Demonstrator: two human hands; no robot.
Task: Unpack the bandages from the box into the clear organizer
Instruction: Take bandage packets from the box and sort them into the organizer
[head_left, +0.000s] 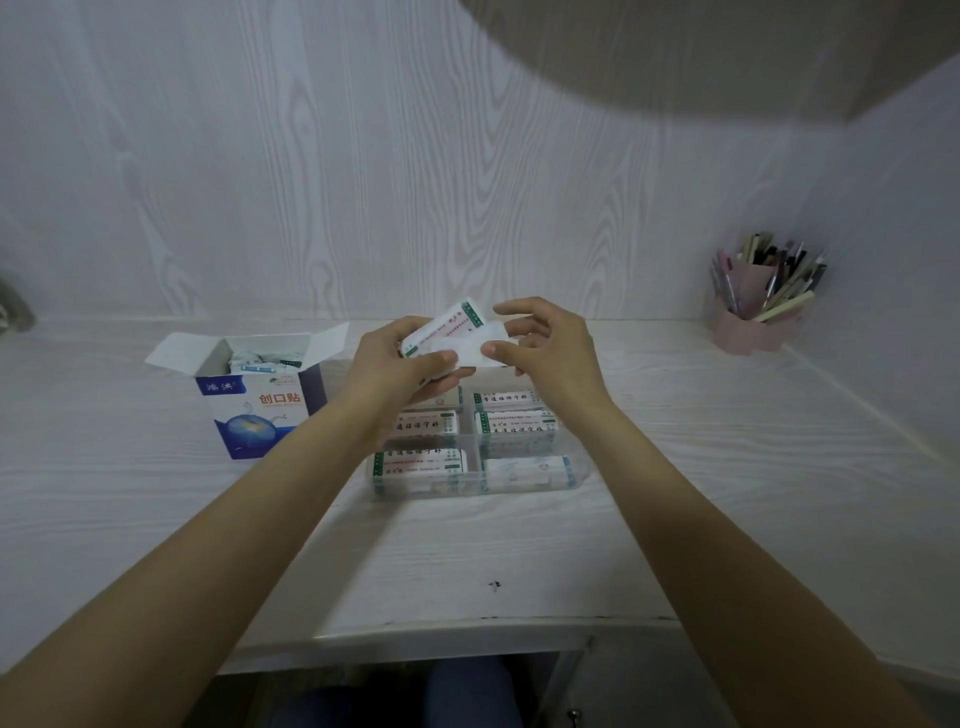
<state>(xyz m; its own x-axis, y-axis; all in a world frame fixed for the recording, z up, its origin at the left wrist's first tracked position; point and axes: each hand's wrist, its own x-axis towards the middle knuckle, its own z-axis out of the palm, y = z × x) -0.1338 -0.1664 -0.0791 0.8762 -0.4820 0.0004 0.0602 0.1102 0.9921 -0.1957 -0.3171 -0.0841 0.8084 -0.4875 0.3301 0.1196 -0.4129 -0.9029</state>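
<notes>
A blue and white bandage box (257, 410) stands open on the desk at the left, with more wrapped bandages inside. The clear organizer (470, 488) lies in front of me, its compartments filled with white, green-edged bandage packs. Above its far end my left hand (402, 369) grips a small stack of bandage packs (447, 325). My right hand (545, 345) pinches the right end of one white pack from that stack between thumb and fingers.
A pink pen holder (753, 317) full of pens stands at the back right by the wall. The white wood-grain desk (156, 519) ends at a front edge near my knees. A dark object (13, 306) sits at the far left edge.
</notes>
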